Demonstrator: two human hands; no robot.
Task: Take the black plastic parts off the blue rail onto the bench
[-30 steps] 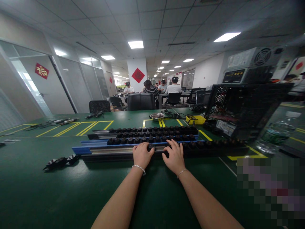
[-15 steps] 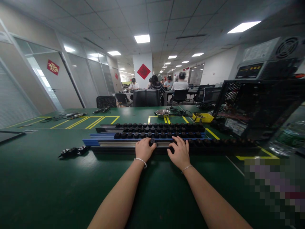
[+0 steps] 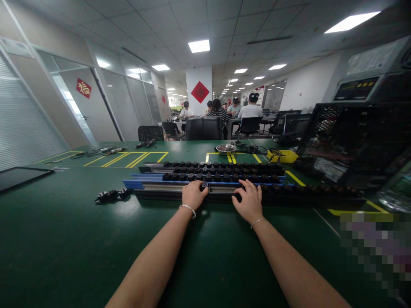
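A long track rail (image 3: pixel 162 187) with a silver face and black sides lies across the table in front of me. My left hand (image 3: pixel 194 195) is closed round a small black block (image 3: pixel 204 185) on this rail, thumb at its near right side. Farther right, my right hand (image 3: pixel 249 200) straddles the same rail, thumb on the near side and curved fingers over the top. A row of similar black blocks (image 3: pixel 298 189) runs along the rail beyond that hand. Behind it lie more rails, one of them blue (image 3: pixel 128 183), with black blocks (image 3: pixel 208 176) lined up on them.
Loose black parts (image 3: pixel 111 195) lie left of the rails on the green table (image 3: pixel 80 239). Farther back are a metal bowl (image 3: pixel 226 149), cables and a yellow tray (image 3: pixel 284 156). An open computer case (image 3: pixel 334 141) stands at right. Several people sit at distant desks.
My view has turned slightly left, so the scene sits farther right. My left hand and its block have shifted a little left along the rail; my right hand keeps its place on it.
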